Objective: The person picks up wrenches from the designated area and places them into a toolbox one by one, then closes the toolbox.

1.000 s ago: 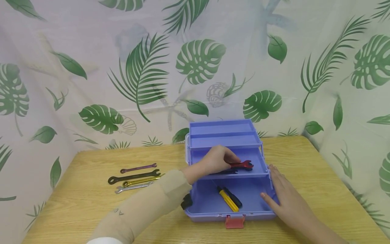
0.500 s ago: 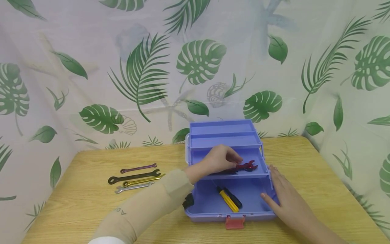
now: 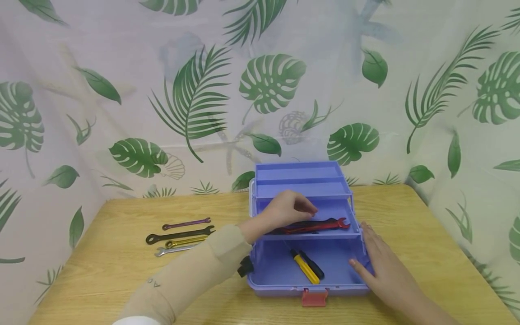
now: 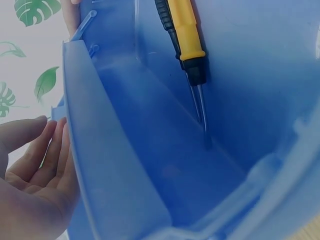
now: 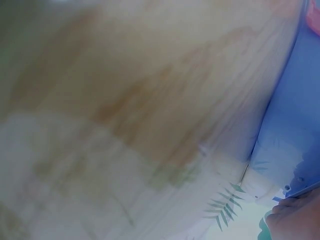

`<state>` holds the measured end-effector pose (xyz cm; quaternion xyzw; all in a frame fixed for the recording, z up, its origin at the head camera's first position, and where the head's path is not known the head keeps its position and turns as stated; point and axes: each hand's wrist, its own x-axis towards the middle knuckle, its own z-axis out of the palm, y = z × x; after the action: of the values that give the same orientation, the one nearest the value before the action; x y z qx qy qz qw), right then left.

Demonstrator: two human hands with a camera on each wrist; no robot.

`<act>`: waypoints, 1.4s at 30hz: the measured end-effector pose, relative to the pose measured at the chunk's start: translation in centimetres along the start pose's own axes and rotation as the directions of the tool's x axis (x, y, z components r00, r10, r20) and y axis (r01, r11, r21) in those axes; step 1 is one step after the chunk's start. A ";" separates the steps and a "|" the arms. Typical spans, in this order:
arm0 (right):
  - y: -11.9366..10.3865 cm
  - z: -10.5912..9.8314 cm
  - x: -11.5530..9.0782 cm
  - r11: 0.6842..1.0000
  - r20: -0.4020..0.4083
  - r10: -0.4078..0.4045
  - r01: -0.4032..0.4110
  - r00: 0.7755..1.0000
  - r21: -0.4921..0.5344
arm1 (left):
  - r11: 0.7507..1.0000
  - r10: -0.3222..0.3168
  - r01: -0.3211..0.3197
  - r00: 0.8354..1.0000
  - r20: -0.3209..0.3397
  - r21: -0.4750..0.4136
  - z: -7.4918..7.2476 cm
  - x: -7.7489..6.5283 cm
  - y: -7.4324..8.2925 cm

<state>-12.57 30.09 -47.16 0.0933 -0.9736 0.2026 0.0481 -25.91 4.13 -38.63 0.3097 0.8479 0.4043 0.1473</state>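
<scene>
The left hand [image 3: 288, 210] holds nothing, its fingers relaxed; the red wrench [image 3: 321, 225] lies in the tray [image 3: 335, 210] just below them. Nearer the person than those fingers are two screwdrivers [image 3: 305, 267]. The right hand [image 3: 383, 271] rests its extended fingers on the box [image 3: 280, 292].

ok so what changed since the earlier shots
The left hand let go of the red wrench, which moved slightly right and now lies in the lower tray of the toolbox. The right hand stayed against the toolbox; the screwdrivers and tabletop wrenches stayed put.
</scene>
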 end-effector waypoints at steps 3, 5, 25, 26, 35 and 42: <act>0.0 0.0 0.0 1.000 0.000 0.000 0.000 1.000 0.000 | 1.000 -0.004 0.004 1.000 -0.004 -0.001 -0.2 -0.2 -0.2; 0.0 0.0 0.0 1.000 -0.003 -0.002 0.002 1.000 0.000 | 1.000 -0.006 0.006 1.000 -0.008 0.000 -0.4 -0.4 -0.4; 0.1 0.0 -0.1 1.000 -0.001 -0.004 0.004 1.000 -0.005 | 0.998 0.001 -0.007 0.995 -0.096 -0.065 -2.9 -2.7 -3.4; 0.1 0.0 -0.1 1.000 -0.001 -0.003 0.003 1.000 -0.005 | 0.997 -0.004 -0.003 0.995 -0.102 -0.073 -3.1 -2.8 -3.5; 0.0 0.0 0.0 1.000 0.000 -0.006 0.006 1.000 -0.016 | 0.993 -0.059 0.045 0.990 -0.131 -0.108 -4.6 -4.7 -4.1; 0.1 0.0 0.0 1.000 -0.001 -0.009 0.009 1.000 -0.013 | 0.989 -0.086 0.065 0.983 -0.159 -0.134 -5.7 -6.1 -5.1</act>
<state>-12.62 30.13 -47.22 0.0972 -0.9745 0.1961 0.0502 -26.15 -5.65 -39.06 0.2326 0.8406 0.4763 0.1116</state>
